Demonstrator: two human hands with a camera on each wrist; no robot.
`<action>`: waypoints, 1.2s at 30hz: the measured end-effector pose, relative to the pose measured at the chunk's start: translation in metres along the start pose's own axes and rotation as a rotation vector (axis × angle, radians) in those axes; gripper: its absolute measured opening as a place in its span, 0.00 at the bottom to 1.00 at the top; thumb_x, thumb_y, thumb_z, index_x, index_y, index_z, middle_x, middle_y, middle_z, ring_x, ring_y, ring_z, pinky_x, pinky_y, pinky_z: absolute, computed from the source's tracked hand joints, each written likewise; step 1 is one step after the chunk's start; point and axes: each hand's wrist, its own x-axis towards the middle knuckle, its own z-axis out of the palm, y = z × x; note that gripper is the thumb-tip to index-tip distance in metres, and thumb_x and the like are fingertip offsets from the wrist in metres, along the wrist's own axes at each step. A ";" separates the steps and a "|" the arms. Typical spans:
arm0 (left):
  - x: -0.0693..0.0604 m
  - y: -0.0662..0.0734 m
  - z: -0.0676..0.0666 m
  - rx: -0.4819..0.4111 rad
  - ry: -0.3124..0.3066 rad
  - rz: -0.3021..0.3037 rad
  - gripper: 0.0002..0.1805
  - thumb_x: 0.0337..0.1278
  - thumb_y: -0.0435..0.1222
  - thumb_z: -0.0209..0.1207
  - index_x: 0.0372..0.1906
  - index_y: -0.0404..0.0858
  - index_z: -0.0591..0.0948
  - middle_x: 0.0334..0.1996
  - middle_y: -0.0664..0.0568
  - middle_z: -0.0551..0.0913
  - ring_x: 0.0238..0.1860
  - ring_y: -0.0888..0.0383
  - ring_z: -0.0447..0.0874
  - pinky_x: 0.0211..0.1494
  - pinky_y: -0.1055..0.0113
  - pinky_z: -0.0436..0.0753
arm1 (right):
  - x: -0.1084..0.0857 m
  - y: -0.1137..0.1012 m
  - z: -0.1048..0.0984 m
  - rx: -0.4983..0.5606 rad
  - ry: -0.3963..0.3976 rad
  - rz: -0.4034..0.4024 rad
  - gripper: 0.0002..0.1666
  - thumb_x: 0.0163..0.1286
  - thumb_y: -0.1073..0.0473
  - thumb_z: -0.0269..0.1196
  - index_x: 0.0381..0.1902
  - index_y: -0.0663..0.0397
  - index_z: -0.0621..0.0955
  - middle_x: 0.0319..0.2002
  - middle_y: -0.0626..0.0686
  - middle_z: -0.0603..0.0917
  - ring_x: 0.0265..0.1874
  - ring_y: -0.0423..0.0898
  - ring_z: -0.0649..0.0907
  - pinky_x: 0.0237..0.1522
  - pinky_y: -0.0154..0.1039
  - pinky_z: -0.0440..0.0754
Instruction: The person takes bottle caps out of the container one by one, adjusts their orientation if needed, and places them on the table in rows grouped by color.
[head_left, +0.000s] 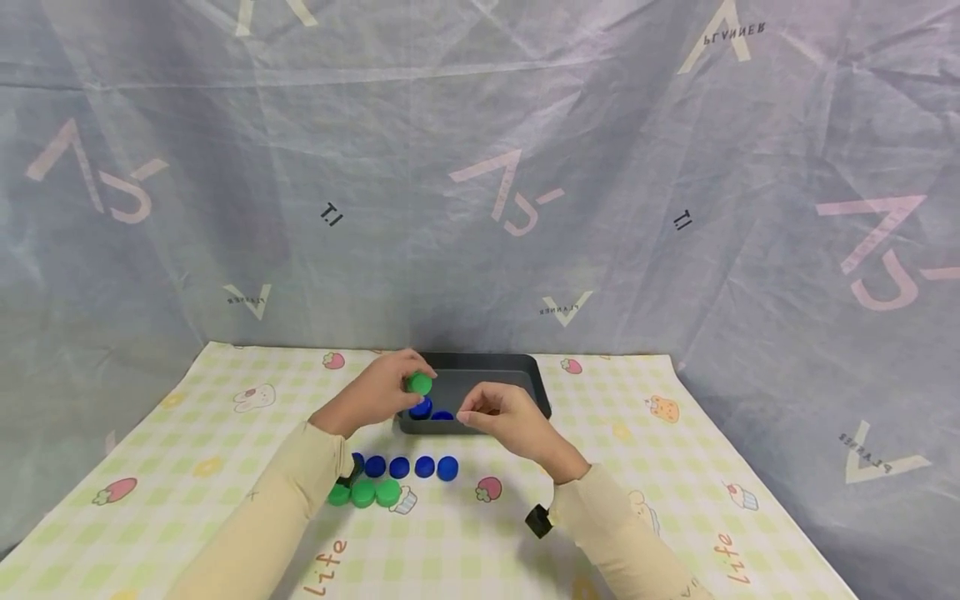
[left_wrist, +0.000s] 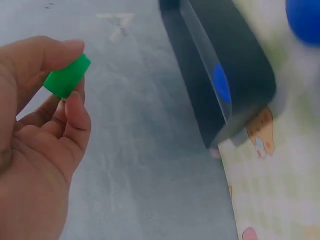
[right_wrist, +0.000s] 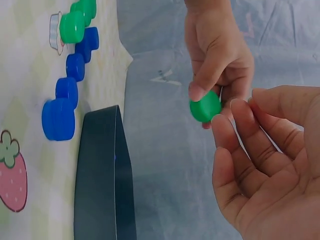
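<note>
My left hand [head_left: 381, 387] pinches a green bottle cap [head_left: 420, 383] between thumb and fingers, above the left part of a dark grey tray [head_left: 487, 362]. In the left wrist view the cap [left_wrist: 67, 77] is tilted and held clear of the tray. Inside the tray's near left part lie two blue caps [head_left: 422, 407], one partly hidden by the rim. My right hand [head_left: 513, 421] hovers over the tray's near right edge, fingers loosely bent. Nothing shows between its fingers in the right wrist view, where the green cap [right_wrist: 205, 106] appears just beyond the fingertips.
In front of the tray, several blue caps [head_left: 400, 467] form a row on the checked tablecloth [head_left: 480, 550]. Nearer me is a row of green caps [head_left: 363, 493], partly covered by the left sleeve and its black wrist device. A grey printed curtain [head_left: 480, 167] hangs behind the table.
</note>
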 end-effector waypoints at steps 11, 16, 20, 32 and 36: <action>-0.039 0.038 0.000 -0.143 0.116 0.130 0.12 0.56 0.29 0.69 0.44 0.45 0.84 0.48 0.58 0.77 0.32 0.61 0.73 0.37 0.67 0.79 | -0.005 -0.014 0.012 -0.009 0.095 -0.049 0.05 0.69 0.58 0.67 0.42 0.50 0.83 0.34 0.48 0.84 0.29 0.42 0.81 0.33 0.35 0.80; -0.052 0.044 0.006 -0.200 0.180 0.221 0.13 0.52 0.27 0.71 0.38 0.46 0.83 0.47 0.58 0.78 0.32 0.62 0.73 0.36 0.65 0.80 | -0.006 -0.021 0.020 0.011 0.062 0.008 0.12 0.69 0.52 0.67 0.47 0.46 0.81 0.40 0.48 0.85 0.36 0.45 0.86 0.38 0.38 0.83; -0.058 0.046 0.010 -0.300 0.207 0.252 0.11 0.53 0.28 0.71 0.37 0.45 0.82 0.47 0.56 0.78 0.33 0.59 0.75 0.37 0.63 0.80 | -0.006 -0.020 0.024 0.142 -0.013 0.037 0.14 0.70 0.54 0.66 0.50 0.53 0.79 0.43 0.54 0.84 0.39 0.48 0.86 0.42 0.41 0.84; -0.057 0.048 0.015 -0.419 0.126 0.254 0.11 0.55 0.27 0.69 0.37 0.45 0.82 0.50 0.51 0.77 0.38 0.56 0.77 0.41 0.64 0.81 | -0.004 -0.015 0.031 0.375 0.040 0.045 0.15 0.69 0.65 0.65 0.51 0.64 0.76 0.47 0.59 0.82 0.41 0.46 0.85 0.46 0.44 0.85; -0.057 0.046 0.003 -0.286 0.152 0.276 0.12 0.55 0.25 0.68 0.39 0.44 0.82 0.52 0.54 0.76 0.41 0.58 0.78 0.45 0.66 0.81 | -0.004 -0.015 0.032 0.266 0.149 0.026 0.13 0.67 0.63 0.67 0.47 0.59 0.80 0.42 0.56 0.84 0.37 0.46 0.85 0.42 0.43 0.85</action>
